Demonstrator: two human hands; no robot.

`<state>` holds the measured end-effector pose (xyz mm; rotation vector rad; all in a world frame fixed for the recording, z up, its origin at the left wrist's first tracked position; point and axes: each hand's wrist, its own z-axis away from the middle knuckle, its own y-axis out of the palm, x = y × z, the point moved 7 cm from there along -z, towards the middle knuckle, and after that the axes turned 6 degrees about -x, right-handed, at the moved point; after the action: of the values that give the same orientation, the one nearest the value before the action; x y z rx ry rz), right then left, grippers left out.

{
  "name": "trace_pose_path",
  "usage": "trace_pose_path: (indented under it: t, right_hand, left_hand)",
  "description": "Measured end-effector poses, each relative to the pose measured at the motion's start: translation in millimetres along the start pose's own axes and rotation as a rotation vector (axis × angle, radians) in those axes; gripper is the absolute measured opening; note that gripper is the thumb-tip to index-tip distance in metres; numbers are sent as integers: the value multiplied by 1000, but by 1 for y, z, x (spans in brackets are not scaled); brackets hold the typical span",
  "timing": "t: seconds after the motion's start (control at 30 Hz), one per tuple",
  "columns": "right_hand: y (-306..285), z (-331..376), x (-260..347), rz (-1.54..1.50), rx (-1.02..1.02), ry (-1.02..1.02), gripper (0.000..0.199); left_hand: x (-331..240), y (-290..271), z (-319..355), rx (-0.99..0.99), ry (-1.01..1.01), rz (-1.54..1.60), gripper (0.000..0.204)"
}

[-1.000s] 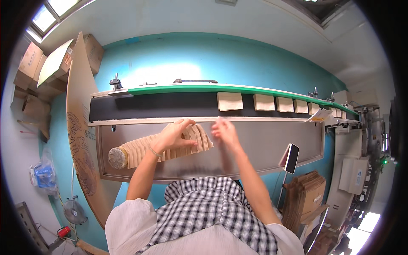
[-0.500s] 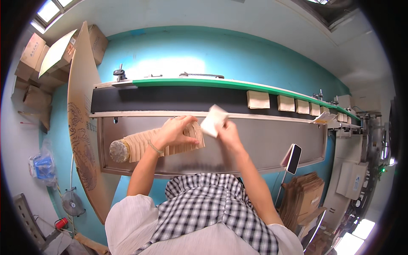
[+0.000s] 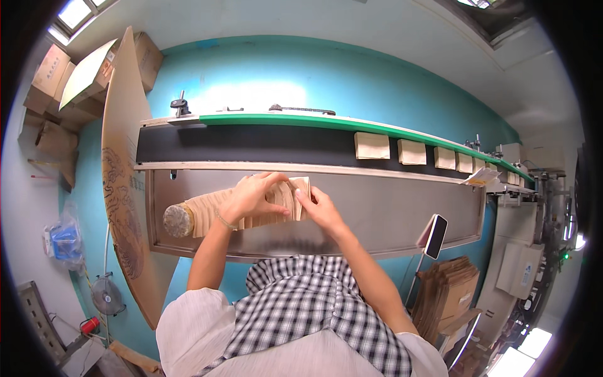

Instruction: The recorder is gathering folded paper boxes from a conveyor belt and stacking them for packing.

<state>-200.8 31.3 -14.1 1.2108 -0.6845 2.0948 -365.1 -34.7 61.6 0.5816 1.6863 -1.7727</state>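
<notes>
Teal walls back a steel table (image 3: 389, 217) where a bag stack (image 3: 217, 210) lies with its long axis left-right; left hand (image 3: 251, 195) rests curled over its right end, right hand (image 3: 320, 207) pinches the end bag (image 3: 301, 187), with the belt (image 3: 251, 144) just beyond

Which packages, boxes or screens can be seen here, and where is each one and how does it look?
Row of flat tan paper bags: lies on the steel table, under both hands.
Tan bags: square, spaced along the black conveyor belt.
Phone: propped at the table's right edge, dark screen.
Cardboard boxes: brown, stacked at upper left.
Stack of brown bags: lower right, below the table.
</notes>
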Motion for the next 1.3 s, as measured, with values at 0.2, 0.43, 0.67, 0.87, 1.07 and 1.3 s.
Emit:
trace_pose_path:
  t: [0.2, 0.43, 0.67, 0.87, 1.07, 1.3]
  right_hand:
    - [-42, -33, -7, -289, -180, -50, 39]
    - [-6, -24, -11, 132, -53, -165, 39]
    - [19, 0, -3, -194, 41, 78, 44]
    - [-25, -26, -6, -83, -77, 82, 40]
    - [0, -27, 3, -56, -38, 14, 51]
    - [44, 2, 7, 17, 40, -105, 55]
  left_hand:
    - [-4, -2, -1, -6, -15, -3, 72]
    - [1, 1, 4, -37, -2, -11, 80]
    - [4, -7, 14, -2, -49, -35, 80]
    - [3, -7, 14, 3, -70, -21, 77]
    - [11, -12, 22, -37, -76, -53, 85]
    - [7, -16, 25, 19, -113, -58, 80]
